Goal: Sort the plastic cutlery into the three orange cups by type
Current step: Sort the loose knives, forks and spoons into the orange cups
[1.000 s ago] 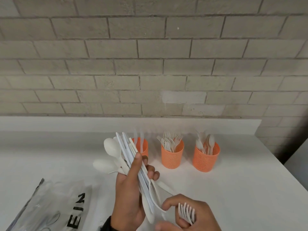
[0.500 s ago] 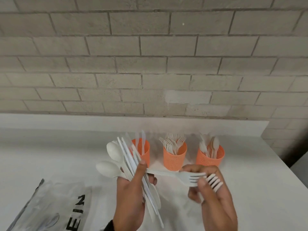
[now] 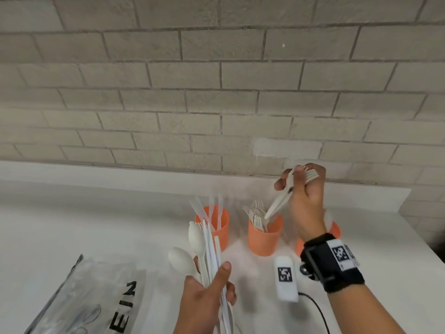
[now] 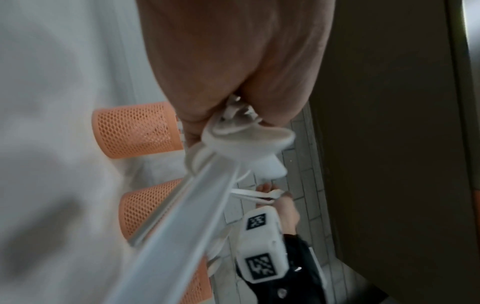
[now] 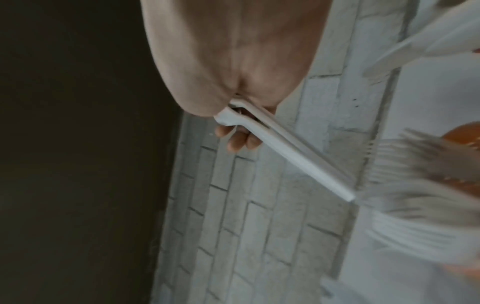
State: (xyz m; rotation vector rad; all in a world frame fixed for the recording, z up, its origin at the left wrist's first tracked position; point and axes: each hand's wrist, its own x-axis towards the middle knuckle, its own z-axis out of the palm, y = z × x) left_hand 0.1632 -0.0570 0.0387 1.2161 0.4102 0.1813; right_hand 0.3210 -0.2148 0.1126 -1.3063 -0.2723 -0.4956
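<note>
Head view gives us a white counter (image 3: 72, 225) across the lower frame, with three orange cups (image 3: 265, 239) at centre. Our left hand (image 3: 204, 302), bottom centre, clasps a bundle of knives and spoons (image 3: 207, 251). Our right hand (image 3: 303, 196), centre right, grips two forks (image 3: 279, 203), handles angled down over the middle cup.

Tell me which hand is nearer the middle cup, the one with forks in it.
Right. The right hand is just above the middle cup, its forks pointing handle-first at the rim. The left hand is lower left, gripping mixed cutlery.
</note>
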